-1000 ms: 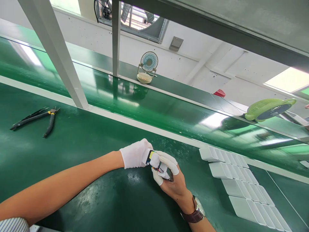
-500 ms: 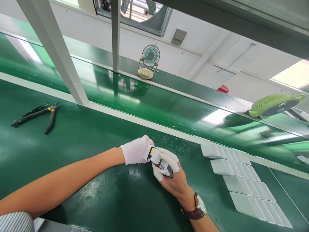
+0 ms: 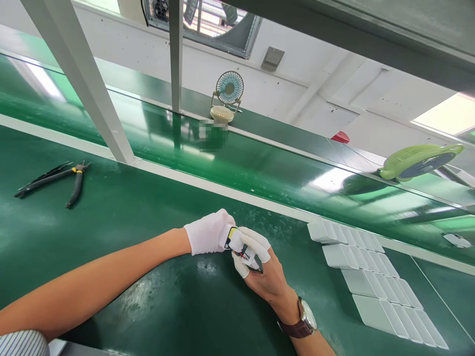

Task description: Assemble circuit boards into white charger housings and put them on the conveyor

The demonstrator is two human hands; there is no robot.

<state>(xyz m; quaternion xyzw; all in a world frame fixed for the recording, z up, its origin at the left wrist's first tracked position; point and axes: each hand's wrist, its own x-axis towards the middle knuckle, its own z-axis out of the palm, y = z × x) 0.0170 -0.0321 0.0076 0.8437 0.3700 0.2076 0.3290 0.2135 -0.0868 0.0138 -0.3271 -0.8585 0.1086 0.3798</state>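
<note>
Between my two hands is a small white plastic device [image 3: 236,240] with a yellow and black end and a bit of red wire. My left hand [image 3: 211,232], in a white glove, is closed around its yellow-and-black end; most of those fingers are hidden behind the glove's back. White finger cots cover several fingers of my right hand [image 3: 261,264], which grips the device's other end with thumb and fingers. The device is held above the green worktop [image 3: 174,301], tilted down to the right.
Black-handled pliers [image 3: 76,185] lie open at left beside dark tweezers [image 3: 48,174]. Rows of white plastic covers [image 3: 382,282] lie at right. A metal post [image 3: 81,84] rises behind the worktop. Beyond the rail, a white item [image 3: 457,241] sits on a glossy green belt [image 3: 256,158]; two fans stand further back.
The view has shifted slightly, moving most things a little left. Both hands keep nearly the same hold on the device. The white item on the belt has moved left, further into view.
</note>
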